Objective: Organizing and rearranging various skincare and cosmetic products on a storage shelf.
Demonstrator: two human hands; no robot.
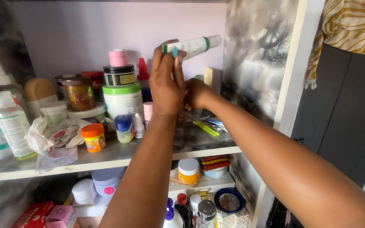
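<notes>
white tube (195, 45) above crowded shelf (106, 158)

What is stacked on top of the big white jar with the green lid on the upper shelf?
On the white jar sits a black-lidded jar, and on that a small pink pot. Whatever stands behind the stack is hidden.

Soft even daylight; glare on the glossy side panel (254, 55); lower shelf dimmer, edges slightly blurred.
</notes>
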